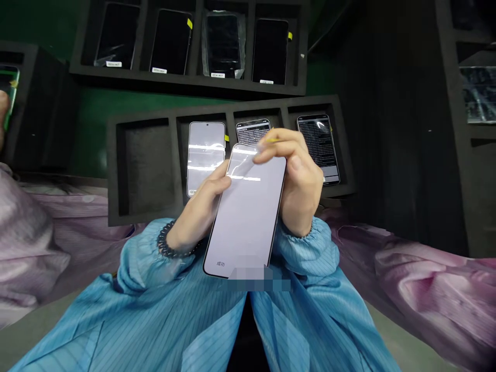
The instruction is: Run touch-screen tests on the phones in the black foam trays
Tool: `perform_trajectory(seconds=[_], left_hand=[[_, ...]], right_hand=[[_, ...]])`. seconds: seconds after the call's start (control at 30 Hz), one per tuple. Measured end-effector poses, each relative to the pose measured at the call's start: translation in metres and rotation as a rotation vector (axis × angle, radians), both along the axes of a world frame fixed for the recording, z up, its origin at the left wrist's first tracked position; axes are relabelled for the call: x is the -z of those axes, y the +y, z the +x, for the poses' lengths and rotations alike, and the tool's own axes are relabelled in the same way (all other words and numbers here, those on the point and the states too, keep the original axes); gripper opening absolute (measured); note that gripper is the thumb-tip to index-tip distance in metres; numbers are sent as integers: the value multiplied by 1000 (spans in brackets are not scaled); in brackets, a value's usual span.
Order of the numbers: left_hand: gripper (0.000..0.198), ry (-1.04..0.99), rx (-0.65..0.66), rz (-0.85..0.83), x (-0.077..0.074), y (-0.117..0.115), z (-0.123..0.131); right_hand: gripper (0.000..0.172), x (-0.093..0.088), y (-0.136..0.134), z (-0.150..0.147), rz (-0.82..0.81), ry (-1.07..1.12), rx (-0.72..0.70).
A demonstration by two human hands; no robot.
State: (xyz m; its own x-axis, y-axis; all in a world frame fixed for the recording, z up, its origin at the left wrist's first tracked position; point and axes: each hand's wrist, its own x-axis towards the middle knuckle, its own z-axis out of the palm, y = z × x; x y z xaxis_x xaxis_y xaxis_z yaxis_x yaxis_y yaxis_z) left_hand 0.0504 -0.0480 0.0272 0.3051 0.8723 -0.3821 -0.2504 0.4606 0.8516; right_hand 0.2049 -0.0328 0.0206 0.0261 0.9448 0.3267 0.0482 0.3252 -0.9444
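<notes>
A smartphone point(248, 222) with a lit, pale screen is tilted in front of my chest, with small dark characters near its lower left corner. My left hand point(199, 206) grips its left edge, thumb over the rim of the screen. Across the upper right corner, my right hand point(298, 175) has bent fingers, their tips close together over the top of the screen and slightly blurred. A thin yellow strip shows by these fingers; what they pinch is unclear. A glossy, see-through streak runs from the fingertips across the upper screen. Pixelated blocks cover the phone's bottom right corner.
Behind my hands lies a black foam tray point(141, 219) holding a pale-screened phone point(205, 155) and two phones with text screens, one partly hidden point(251, 129), one at right point(318, 147). A farther tray point(186, 85) holds several dark phones. Another person's hand point(3, 111) is at far left.
</notes>
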Motion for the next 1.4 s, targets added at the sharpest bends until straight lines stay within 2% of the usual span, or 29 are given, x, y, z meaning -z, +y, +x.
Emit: perform_trajectory(seconds=[0.1,0.2,0.37,0.6,0.73,0.93,1.07,1.2,1.27,1.4], left_hand=[[49,-29,32,-26,0,-1,-1],[57,-72,85,-49,0,-1,-2],[58,6,101,27,3,-2,-8],[58,171,70,138,15,-3,-14],[61,253,44,138,17,-7,-15],[62,323,51,167,16,-9,-14],[63,384,6,234,23,-12,-15],[64,467,7,293,31,-18,-16],[62,494,11,312,33,-20,-16],[53,490,44,384,30,-20,-13]], right_hand=[[48,4,5,1,-36,134,-16],[50,7,11,7,10,198,-54],[59,3,10,22,125,-9,-95],[49,-3,-4,30,299,-336,-105],[42,-6,-6,33,372,-333,-106],[36,-15,-16,34,340,-426,-112],[40,-14,-21,28,111,-274,-63],[26,-11,-18,16,-76,-117,71],[25,-12,-17,10,-61,-115,100],[24,-16,-24,3,158,-256,-16]])
